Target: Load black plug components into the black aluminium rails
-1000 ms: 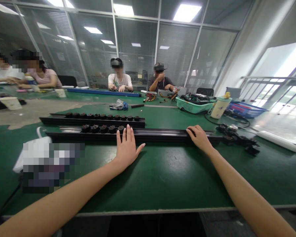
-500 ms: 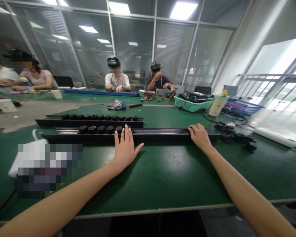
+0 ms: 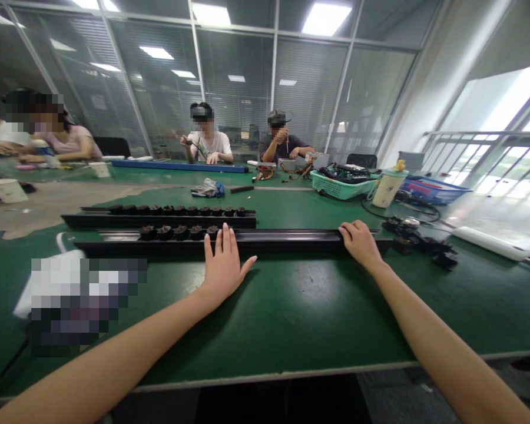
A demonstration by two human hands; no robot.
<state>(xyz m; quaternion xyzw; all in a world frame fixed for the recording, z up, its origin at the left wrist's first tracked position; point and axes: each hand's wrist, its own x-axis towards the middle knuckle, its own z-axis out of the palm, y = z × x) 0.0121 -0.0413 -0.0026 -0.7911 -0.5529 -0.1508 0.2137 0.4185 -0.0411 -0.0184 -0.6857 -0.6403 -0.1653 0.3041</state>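
Note:
A long black rail (image 3: 287, 244) with a shiny channel lies across the green table in front of me. Several round black modules (image 3: 181, 232) sit in a row along its left part. My left hand (image 3: 223, 265) rests with fingers spread against the rail's middle, its fingertips beside the last module of that row. Toward the right end, my right hand (image 3: 360, 241) has its fingers curled down over the channel; whatever lies under them is hidden. Behind is a second black rail (image 3: 159, 221), also carrying a row of black modules (image 3: 193, 210).
Loose black modules (image 3: 444, 259) lie to the right. A green basket (image 3: 344, 187) of cables, a cup (image 3: 388, 187) and a blue basket (image 3: 446, 193) stand farther back. A white device (image 3: 66, 259) sits at left. Co-workers (image 3: 209, 141) work across the table.
The view has shifted very slightly. Both my hands keep nearly the same place on the rail. Across the table, one co-worker's hand has risen.

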